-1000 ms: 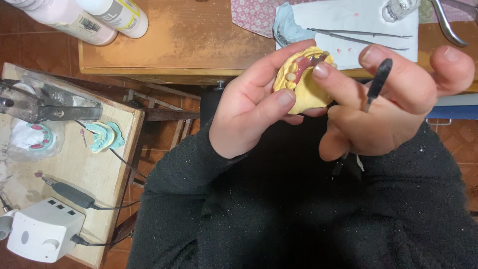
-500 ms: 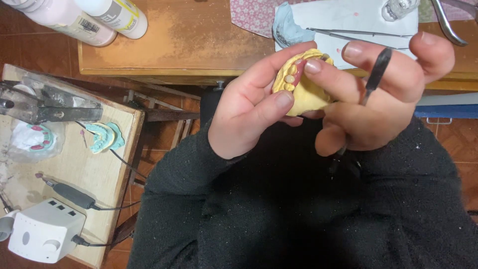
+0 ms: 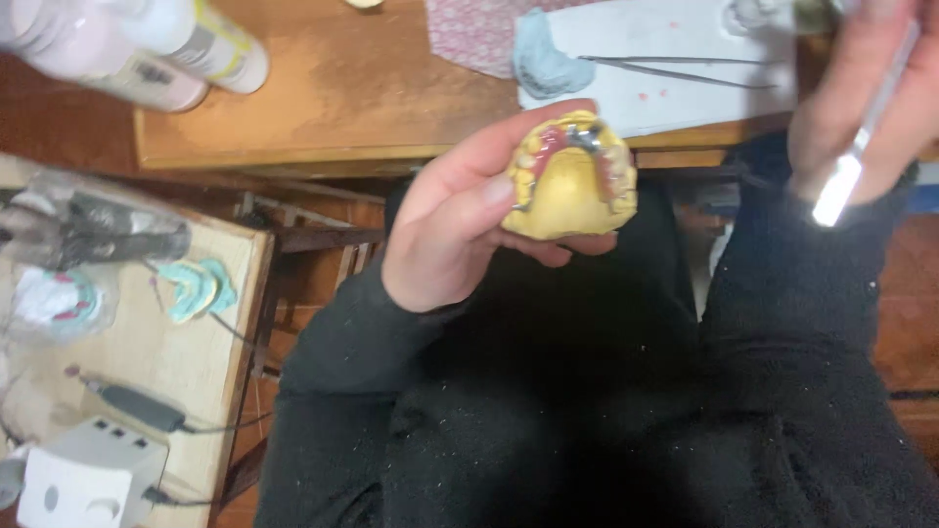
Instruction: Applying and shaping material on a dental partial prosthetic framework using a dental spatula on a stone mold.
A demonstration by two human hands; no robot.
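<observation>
Yellow cast [image 3: 569, 186] was gripped tight in left hand [image 3: 460, 230], tool [image 3: 849, 166] pinched in right hand [image 3: 861, 88] off beside it, mid-check, steadier aim probably needed.

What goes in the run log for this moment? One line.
left hand: holds yellow dental cast | right hand: holds metal tool, apart from cast

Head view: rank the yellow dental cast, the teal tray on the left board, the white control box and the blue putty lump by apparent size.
1. White control box, partly cut off.
2. Yellow dental cast, though nearer the camera.
3. Blue putty lump and teal tray look alike; unranked.
</observation>
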